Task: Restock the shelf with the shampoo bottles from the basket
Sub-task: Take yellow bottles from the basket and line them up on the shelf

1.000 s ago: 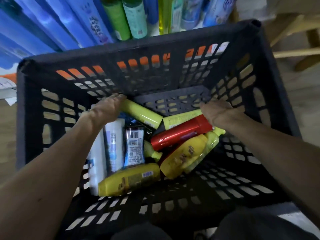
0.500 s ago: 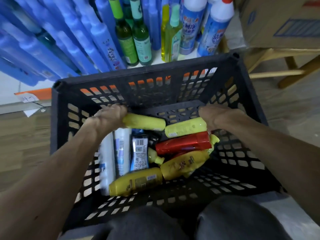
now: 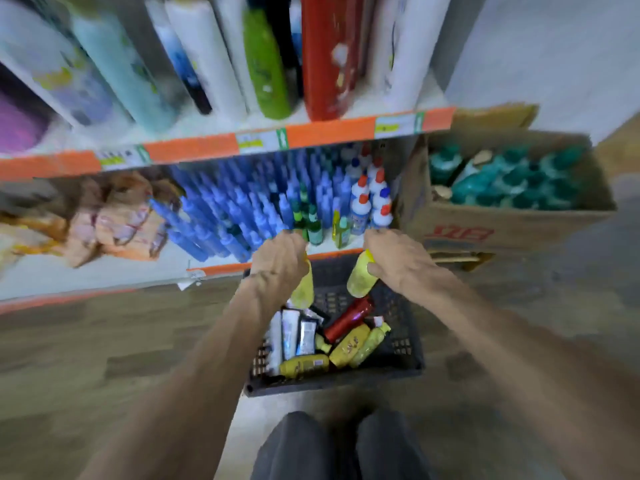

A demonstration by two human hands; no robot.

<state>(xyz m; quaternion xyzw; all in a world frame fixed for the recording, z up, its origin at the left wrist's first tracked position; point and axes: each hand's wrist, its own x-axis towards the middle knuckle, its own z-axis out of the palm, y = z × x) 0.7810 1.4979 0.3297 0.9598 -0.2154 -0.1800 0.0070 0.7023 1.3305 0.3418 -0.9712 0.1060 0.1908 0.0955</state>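
Left hand point(image 3: 277, 259) and right hand point(image 3: 396, 259) grip yellow bottles point(image 3: 360, 280) (blurred) above basket point(image 3: 332, 384).

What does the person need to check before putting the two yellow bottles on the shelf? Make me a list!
1. The left hand grips the first yellow bottle: ok.
2. The right hand grips the second yellow bottle: ok.
3. Both are clear of the pile in the basket: ok.
4. Free space on the shelf: cannot tell, blurred.
5. Caps shut: cannot tell, too blurred.

Can't read anything tbh: the red print point(image 3: 458, 233) on the cardboard box point(image 3: 512, 221) right of my basket point(image 3: 332, 384) is all blur.
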